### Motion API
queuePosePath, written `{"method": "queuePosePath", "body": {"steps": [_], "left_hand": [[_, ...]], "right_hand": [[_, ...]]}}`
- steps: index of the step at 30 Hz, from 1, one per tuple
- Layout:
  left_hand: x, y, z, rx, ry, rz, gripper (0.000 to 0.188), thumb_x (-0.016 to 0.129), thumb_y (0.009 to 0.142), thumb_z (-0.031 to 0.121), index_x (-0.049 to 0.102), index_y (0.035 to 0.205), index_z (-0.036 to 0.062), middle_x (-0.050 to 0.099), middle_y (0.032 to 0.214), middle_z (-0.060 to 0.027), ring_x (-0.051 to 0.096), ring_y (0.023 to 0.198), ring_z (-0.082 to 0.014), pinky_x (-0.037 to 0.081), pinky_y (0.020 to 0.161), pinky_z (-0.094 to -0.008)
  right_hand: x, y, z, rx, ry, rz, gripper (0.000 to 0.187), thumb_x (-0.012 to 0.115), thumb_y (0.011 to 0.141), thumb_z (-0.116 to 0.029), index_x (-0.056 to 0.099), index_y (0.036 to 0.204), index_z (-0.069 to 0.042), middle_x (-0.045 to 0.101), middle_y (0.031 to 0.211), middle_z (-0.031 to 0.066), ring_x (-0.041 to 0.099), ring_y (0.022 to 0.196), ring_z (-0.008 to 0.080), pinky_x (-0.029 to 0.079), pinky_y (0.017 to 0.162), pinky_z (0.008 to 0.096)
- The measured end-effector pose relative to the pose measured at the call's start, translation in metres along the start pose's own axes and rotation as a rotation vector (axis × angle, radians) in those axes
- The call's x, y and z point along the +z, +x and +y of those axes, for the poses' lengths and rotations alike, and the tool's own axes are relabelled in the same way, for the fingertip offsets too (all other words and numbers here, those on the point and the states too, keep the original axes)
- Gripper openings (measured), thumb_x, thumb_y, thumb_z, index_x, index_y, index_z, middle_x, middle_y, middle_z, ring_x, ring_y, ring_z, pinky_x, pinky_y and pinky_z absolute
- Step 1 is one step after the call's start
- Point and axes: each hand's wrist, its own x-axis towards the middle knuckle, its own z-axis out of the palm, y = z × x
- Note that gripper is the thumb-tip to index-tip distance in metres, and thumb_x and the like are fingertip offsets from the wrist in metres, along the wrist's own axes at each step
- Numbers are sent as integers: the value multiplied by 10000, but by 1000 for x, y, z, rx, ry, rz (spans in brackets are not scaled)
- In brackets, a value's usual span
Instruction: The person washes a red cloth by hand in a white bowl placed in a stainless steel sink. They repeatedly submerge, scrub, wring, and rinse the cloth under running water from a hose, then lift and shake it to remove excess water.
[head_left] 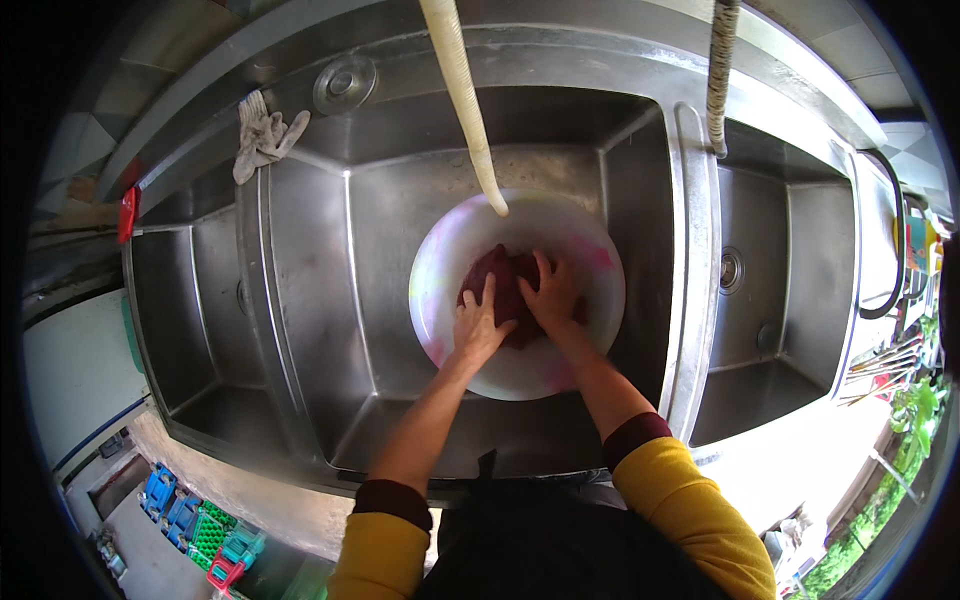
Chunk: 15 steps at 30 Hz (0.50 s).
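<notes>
A whitish round basin (432, 335) with pink patches stands in the middle sink. Dark red, soft-looking lumps (497, 268) lie in its bottom; I cannot tell whether they are meat or cloth. My left hand (478, 325) rests on the left part of this red mass, fingers spread. On its right side lies my right hand (550, 295), also with fingers apart, the thumb pointing toward the left hand. Both hands touch the lumps from above without closing round them, and partly hide them. A pale hose (462, 90) hangs down over the basin's far rim, its end just above the basin.
Metal sinks flank the middle one, a left sink (205, 290) and a right sink (765, 215). A dark ribbed hose (722, 75) hangs at the divider. Work gloves (266, 138) drape over the left divider, beside a round metal lid (345, 85). Colourful crates (205, 530) stand lower left.
</notes>
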Motion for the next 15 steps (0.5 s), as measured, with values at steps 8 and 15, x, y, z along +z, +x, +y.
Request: {"method": "queuePosePath", "body": {"steps": [8, 15], "left_hand": [[10, 5, -39, -215, -402, 219, 437, 588, 833, 58, 418, 1234, 26, 539, 1146, -251, 538, 1042, -427, 453, 869, -480], [-7, -3, -21, -577, -1124, -107, 852, 430, 842, 692, 189, 1480, 181, 342, 1457, -141, 416, 1245, -409, 506, 808, -531]], "right_hand": [[-2, 29, 29, 344, 522, -1, 476, 727, 757, -326, 596, 1135, -67, 611, 1085, 201, 572, 1007, 353, 458, 860, 438], [-21, 22, -23, 594, 835, -179, 319, 704, 759, -126, 629, 1052, -24, 648, 966, 125, 622, 898, 233, 504, 810, 360]]}}
